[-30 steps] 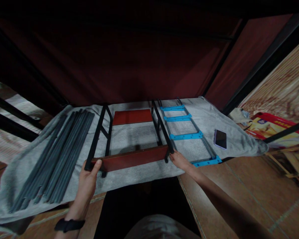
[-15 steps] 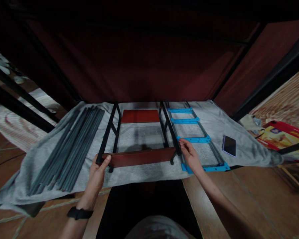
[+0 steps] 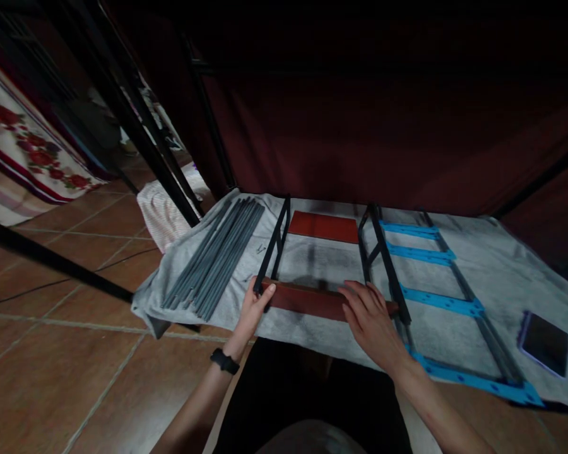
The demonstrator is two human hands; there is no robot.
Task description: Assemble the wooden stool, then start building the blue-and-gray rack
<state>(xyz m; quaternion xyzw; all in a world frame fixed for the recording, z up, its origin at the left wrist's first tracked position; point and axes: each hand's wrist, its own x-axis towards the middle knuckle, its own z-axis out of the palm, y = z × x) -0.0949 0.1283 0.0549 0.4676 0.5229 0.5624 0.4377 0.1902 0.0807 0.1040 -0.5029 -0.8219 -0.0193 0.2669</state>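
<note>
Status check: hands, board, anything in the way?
Left-hand grip shut on front board, left end; right-hand grip at its right part, hold unclear. Board between black side frames. Blue-barred frame close on right, possibly tight.

Prob. a home rm: tiled flr (image 3: 118,340), floral cloth (image 3: 38,151) hanging at L, phone (image 3: 544,343) on grey blanket (image 3: 511,271).

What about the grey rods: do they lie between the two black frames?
No, the grey rods lie outside them, to the left of the left-hand black frame.

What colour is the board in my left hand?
The board is reddish brown; the head view shows it best.
</note>
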